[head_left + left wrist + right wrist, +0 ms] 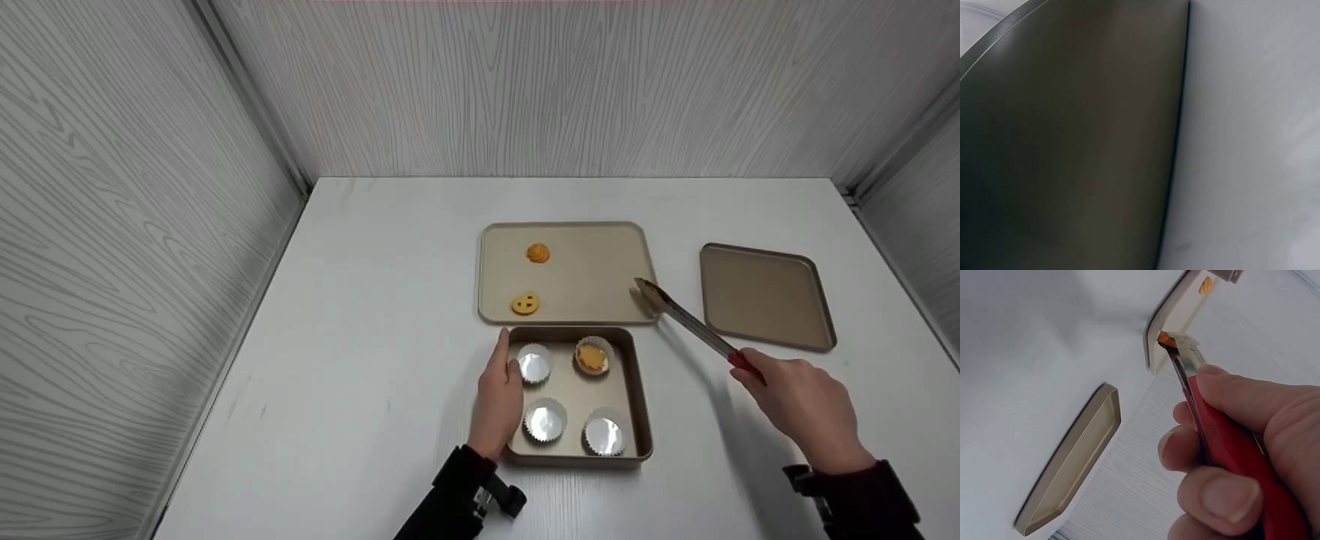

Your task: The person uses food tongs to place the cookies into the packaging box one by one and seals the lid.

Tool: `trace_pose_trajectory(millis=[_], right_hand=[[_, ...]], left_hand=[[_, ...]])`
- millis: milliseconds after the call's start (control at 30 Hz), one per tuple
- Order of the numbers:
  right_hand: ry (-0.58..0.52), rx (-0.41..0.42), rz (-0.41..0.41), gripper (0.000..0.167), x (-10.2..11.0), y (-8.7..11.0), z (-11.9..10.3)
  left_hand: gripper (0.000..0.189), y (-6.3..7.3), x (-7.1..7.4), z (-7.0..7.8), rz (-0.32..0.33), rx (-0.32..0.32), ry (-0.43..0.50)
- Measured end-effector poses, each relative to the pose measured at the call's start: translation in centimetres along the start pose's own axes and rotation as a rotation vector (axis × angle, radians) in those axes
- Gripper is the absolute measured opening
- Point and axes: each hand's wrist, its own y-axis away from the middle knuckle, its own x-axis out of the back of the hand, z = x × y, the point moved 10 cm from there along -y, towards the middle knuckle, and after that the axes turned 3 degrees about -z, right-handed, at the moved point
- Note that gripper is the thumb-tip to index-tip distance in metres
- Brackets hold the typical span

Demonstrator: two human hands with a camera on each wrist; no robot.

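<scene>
Clasping the deep pan (564, 384) from its left, the left hand (497, 401) presumably steadies it; the right hand (806, 401) grips tongs (697, 327).

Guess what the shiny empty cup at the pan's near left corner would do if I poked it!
The shiny cup would probably squish, since its crinkly wall looks thin. It's likely light, because nothing shows inside it. It may slide too, as it seems to sit loose on the flat-bottomed pan.
</scene>
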Motion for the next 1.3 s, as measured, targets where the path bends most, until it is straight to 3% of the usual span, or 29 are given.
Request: trace_pose_trajectory(millis=[333,467,800,1033,1200,1300], right_hand=[[0.008,0.026,0.093,0.018,1.1,0.2,-1.0],[0.011,0.070,0.158,0.021,1.8,0.4,-1.8],[0.009,0.148,0.209,0.023,3.0,0.9,-4.4],[-0.004,0.251,0.281,0.023,3.7,1.7,-6.7],[-0.021,0.342,0.312,0.046,3.7,2.2,-8.8],[-0.037,0.370,0.297,0.027,3.4,2.4,-10.0]], left_hand=[[0.056,0.1,0.0,0.0,0.003,0.006,-0.002],[0.056,0.1,0.0,0.0,0.001,0.005,-0.003],[0.055,0.0,0.1,0.0,0.002,0.000,0.003],[0.054,0.2,0.2,0.2,0.002,-0.005,0.023],[0.053,0.2,0.2,0.1,0.003,0.004,0.030],[0.054,0.1,0.1,0.0,-0.001,0.009,0.033]])
